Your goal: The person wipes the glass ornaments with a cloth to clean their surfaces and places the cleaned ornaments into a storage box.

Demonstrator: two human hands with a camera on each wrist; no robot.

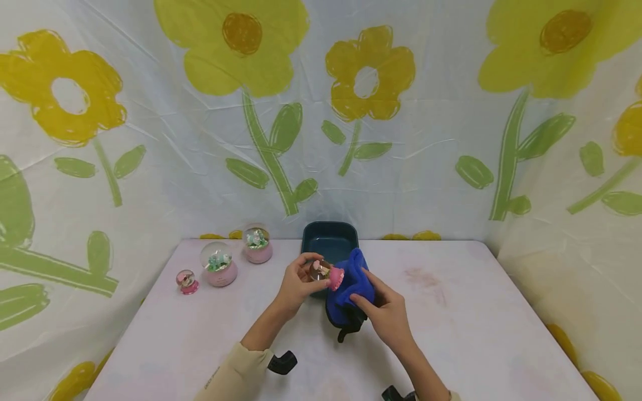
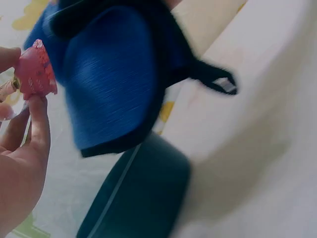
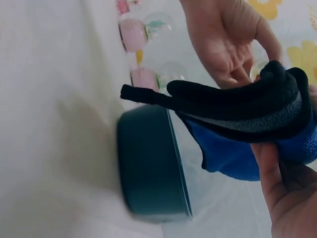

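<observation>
My left hand (image 1: pixel 296 287) pinches a small snow globe (image 1: pixel 336 278) with a pink base, tilted on its side so the base points right. In the left wrist view the pink base (image 2: pixel 37 72) shows between thumb and fingers. A blue cloth (image 1: pixel 356 287) with dark edging and a hanging loop is held by my right hand (image 1: pixel 388 309), its thumb and fingers gripping the folds. The cloth hangs close beside the globe's base, over the front of a dark teal basin (image 1: pixel 330 224). From the right wrist, the folded cloth (image 3: pixel 237 114) hides most of the globe.
On the table's left stand a small pink-based snow globe (image 1: pixel 188 282) and two larger ones, a front globe (image 1: pixel 220 266) and a back globe (image 1: pixel 258 245). A flower-printed sheet (image 1: pixel 426 167) hangs behind the white table (image 1: pixel 451 312).
</observation>
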